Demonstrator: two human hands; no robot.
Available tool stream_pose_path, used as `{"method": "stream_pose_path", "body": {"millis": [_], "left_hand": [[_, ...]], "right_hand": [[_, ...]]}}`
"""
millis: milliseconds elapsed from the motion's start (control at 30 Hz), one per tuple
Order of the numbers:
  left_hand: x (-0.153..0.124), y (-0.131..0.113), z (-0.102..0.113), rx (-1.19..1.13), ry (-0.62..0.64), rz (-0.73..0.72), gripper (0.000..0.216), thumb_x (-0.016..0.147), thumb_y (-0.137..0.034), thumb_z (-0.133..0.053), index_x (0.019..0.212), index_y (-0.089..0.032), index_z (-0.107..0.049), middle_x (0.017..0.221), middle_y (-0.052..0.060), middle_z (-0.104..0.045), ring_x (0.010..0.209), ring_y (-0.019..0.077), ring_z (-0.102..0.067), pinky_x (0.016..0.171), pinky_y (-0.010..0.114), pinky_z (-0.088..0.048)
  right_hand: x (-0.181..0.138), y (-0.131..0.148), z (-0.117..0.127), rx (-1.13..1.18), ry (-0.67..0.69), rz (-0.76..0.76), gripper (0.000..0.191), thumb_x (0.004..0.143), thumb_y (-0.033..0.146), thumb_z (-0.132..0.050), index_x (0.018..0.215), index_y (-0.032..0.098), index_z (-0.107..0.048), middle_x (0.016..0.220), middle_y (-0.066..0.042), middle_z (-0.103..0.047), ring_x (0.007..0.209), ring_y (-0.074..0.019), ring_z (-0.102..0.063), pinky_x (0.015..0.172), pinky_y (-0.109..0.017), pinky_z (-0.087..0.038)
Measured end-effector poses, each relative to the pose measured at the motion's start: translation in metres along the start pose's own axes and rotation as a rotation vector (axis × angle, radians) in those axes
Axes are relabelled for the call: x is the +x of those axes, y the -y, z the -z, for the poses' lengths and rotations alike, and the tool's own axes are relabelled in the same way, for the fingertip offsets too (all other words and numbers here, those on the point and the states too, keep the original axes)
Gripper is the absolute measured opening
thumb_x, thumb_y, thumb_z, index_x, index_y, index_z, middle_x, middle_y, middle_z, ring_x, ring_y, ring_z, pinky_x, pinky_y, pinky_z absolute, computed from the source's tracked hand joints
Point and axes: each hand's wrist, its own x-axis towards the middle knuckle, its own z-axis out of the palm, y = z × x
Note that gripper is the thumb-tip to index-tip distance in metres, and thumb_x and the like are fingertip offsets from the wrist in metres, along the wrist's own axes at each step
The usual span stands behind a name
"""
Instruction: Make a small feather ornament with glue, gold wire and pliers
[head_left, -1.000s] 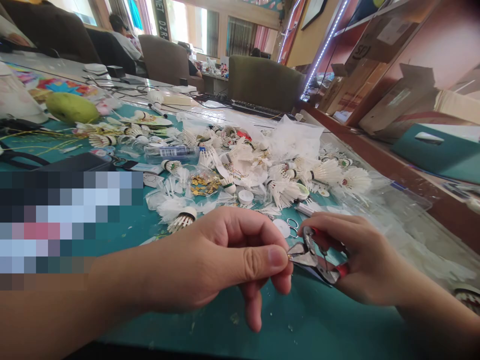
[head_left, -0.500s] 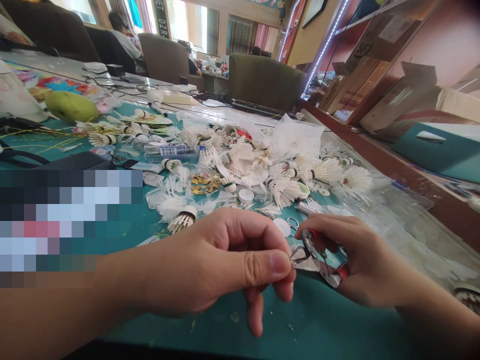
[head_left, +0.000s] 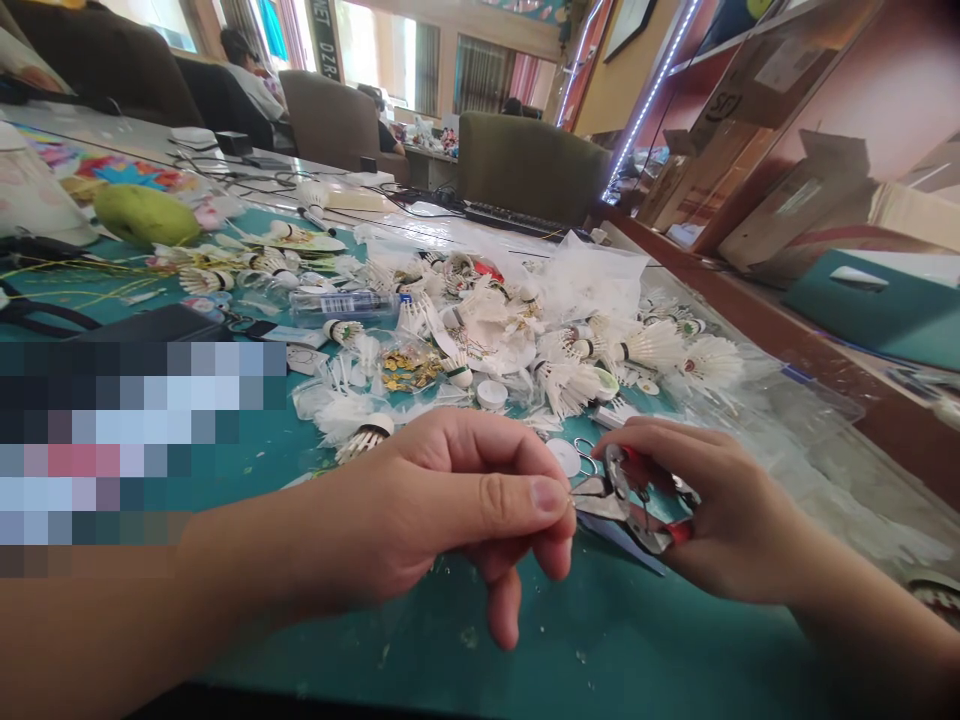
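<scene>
Thumb and forefinger of my left hand (head_left: 480,500) are pinched together on something tiny that I cannot make out. My right hand (head_left: 712,510) is wrapped round a pair of pliers (head_left: 611,495) with red handles. The jaws point left and meet the left fingertips, so what lies between them is hidden. Just behind the pliers are a pair of scissors (head_left: 586,455), of which the finger loops show, and a white disc (head_left: 562,457). A blue-grey flat strip (head_left: 622,545) lies beneath the pliers on the green mat (head_left: 420,650).
Several shuttlecocks (head_left: 652,345), plastic bags and loose feathers cover the table's middle. A bag of gold-coloured pieces (head_left: 411,370) lies among them. A green fruit (head_left: 146,214) is at the left, cardboard boxes (head_left: 802,200) at the right. People sit in the background.
Both hands have shifted slightly; the left moved a little left and up. The pliers' jaws look closer together than before, with their tips still at my left fingertips.
</scene>
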Motion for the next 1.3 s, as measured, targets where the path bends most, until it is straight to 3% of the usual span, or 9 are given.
{"method": "stream_pose_path", "body": {"millis": [267, 533, 700, 967, 1300], "left_hand": [[0.002, -0.002, -0.003, -0.026, -0.060, -0.009, 0.045, 0.076, -0.047, -0.105, 0.072, -0.014, -0.074, 0.069, 0.000, -0.073, 0.050, 0.0080, -0.066, 0.048, 0.014, -0.059], [0.002, 0.001, 0.001, 0.007, -0.057, 0.032, 0.042, 0.078, -0.046, -0.103, 0.070, -0.015, -0.074, 0.067, -0.002, -0.074, 0.044, 0.0058, -0.067, 0.045, 0.009, -0.056], [0.002, 0.000, -0.001, 0.028, -0.041, 0.034, 0.033, 0.081, -0.034, -0.099, 0.071, -0.015, -0.074, 0.067, -0.002, -0.075, 0.043, 0.0057, -0.067, 0.045, 0.010, -0.057], [0.003, 0.000, -0.001, 0.015, -0.073, -0.027, 0.041, 0.079, -0.043, -0.103, 0.072, -0.016, -0.074, 0.067, -0.002, -0.072, 0.047, 0.0060, -0.061, 0.045, 0.012, -0.060], [-0.008, 0.002, -0.008, 0.394, -0.213, -0.244, 0.016, 0.099, -0.022, -0.080, 0.084, -0.020, -0.075, 0.082, -0.007, -0.072, 0.057, 0.0038, -0.068, 0.058, 0.011, -0.054]], "right_hand": [[-0.004, -0.003, 0.001, -0.064, -0.031, 0.024, 0.024, 0.096, 0.016, -0.066, 0.118, 0.026, -0.064, 0.077, 0.003, -0.062, 0.056, -0.0134, -0.052, 0.051, -0.027, -0.044], [-0.004, -0.003, -0.001, -0.069, -0.027, 0.020, 0.024, 0.098, 0.016, -0.064, 0.120, 0.026, -0.063, 0.080, 0.002, -0.065, 0.059, -0.0115, -0.054, 0.055, -0.024, -0.046], [-0.006, -0.002, 0.000, -0.054, -0.023, 0.021, 0.021, 0.098, 0.018, -0.066, 0.117, 0.026, -0.063, 0.074, 0.005, -0.057, 0.058, -0.0109, -0.051, 0.053, -0.023, -0.042], [-0.003, 0.002, 0.002, -0.073, -0.027, 0.009, 0.016, 0.100, 0.015, -0.063, 0.111, 0.026, -0.064, 0.067, 0.006, -0.050, 0.051, -0.0119, -0.044, 0.048, -0.028, -0.036], [0.000, 0.008, 0.005, -0.068, -0.009, -0.033, 0.012, 0.100, 0.018, -0.060, 0.091, 0.025, -0.057, 0.064, 0.007, -0.044, 0.052, -0.0103, -0.038, 0.046, -0.027, -0.032]]}}
